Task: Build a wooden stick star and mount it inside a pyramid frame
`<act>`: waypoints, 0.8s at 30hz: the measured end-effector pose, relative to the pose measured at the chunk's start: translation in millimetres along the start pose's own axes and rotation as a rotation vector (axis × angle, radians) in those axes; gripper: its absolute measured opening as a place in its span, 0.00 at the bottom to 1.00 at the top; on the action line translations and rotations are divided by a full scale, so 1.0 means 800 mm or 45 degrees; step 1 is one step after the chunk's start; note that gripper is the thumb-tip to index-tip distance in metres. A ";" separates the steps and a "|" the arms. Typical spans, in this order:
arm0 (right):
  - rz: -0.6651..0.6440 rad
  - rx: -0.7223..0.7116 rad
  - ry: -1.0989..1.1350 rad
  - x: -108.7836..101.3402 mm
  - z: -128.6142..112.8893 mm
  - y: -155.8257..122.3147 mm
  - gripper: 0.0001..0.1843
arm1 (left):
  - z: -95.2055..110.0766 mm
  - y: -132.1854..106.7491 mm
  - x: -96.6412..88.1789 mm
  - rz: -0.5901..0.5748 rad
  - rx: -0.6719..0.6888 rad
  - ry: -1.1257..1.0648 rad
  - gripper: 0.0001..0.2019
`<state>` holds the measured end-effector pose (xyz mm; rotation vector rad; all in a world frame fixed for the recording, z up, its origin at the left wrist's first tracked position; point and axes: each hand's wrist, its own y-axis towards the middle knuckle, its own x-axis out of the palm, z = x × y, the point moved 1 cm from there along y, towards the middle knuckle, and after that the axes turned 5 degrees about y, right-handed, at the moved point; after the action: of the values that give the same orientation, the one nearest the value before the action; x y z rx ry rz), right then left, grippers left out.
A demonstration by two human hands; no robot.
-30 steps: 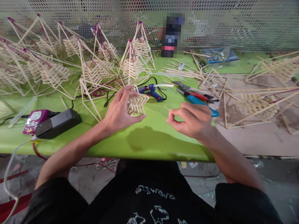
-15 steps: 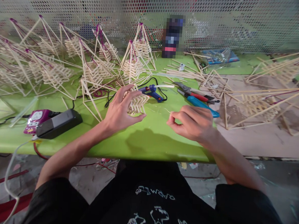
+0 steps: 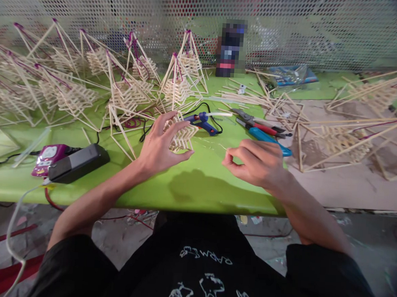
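My left hand [image 3: 158,144] grips a small stacked block of thin wooden sticks [image 3: 182,136], thumb under it and fingers over its top, just above the green table [image 3: 189,188]. My right hand [image 3: 254,163] hovers to the right of it with thumb and forefinger pinched together; whatever is between them is too fine to make out. A blue hot-glue gun [image 3: 202,121] with a glue stick in it lies right behind the block.
Several finished stick pyramids with purple thread [image 3: 128,86] crowd the left and back of the table. Pliers and a blue-handled cutter [image 3: 263,131] lie at the right, larger stick frames [image 3: 343,139] beyond. A black adapter [image 3: 78,161] and pink device [image 3: 48,155] sit at left. Perforated screen [image 3: 327,26] behind.
My right hand's pinch has dropped a little and shifted slightly. My left hand keeps hold of the stick block in the same place.
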<state>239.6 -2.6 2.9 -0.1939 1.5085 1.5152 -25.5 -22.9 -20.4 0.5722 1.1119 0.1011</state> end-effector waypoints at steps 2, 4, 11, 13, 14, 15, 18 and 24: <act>0.010 0.008 0.022 0.001 0.001 -0.002 0.10 | 0.000 0.000 0.000 -0.002 -0.001 0.006 0.33; 0.030 0.024 0.045 0.003 0.001 -0.003 0.09 | 0.000 0.000 0.000 0.002 0.006 0.003 0.33; 0.082 0.089 0.080 0.008 0.000 0.000 0.10 | -0.001 -0.001 0.001 -0.006 0.017 -0.020 0.33; 0.104 0.099 0.104 0.009 0.000 0.001 0.09 | -0.001 -0.001 0.001 -0.009 0.021 -0.021 0.33; 0.111 0.105 0.116 0.010 0.000 0.001 0.09 | -0.001 -0.001 0.001 -0.013 0.024 -0.023 0.33; 0.114 0.112 0.127 0.011 0.000 0.001 0.09 | 0.000 -0.001 0.001 -0.017 0.026 -0.024 0.33; 0.111 0.133 0.153 0.013 0.001 0.002 0.10 | 0.000 -0.002 0.001 -0.032 0.028 -0.027 0.33; 0.089 0.151 0.109 0.013 0.001 0.004 0.11 | 0.000 -0.002 0.003 -0.011 0.042 -0.019 0.33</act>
<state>231.8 3.9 -1.7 -0.1393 1.6835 1.4834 -25.0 -23.6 -23.0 0.5969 1.1029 0.0713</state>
